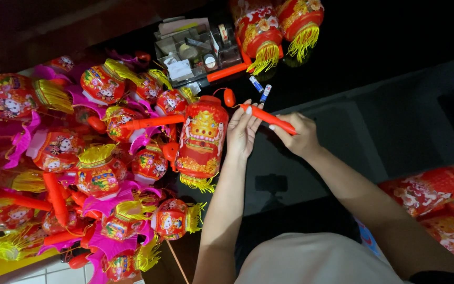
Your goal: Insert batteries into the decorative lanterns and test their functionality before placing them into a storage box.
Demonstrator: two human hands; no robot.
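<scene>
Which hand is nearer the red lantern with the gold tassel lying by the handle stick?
Left. The left hand lies right beside the red lantern; the right hand is farther off, gripping the orange stick.

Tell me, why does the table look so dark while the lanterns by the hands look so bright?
In the head view, light falls on the pile of lanterns and both hands, left hand and right hand, on the orange stick; the glossy black tabletop reflects dimly, mirroring a dark shape below the hands; the edges bend slightly, and the top-left corner is in shadow.
</scene>
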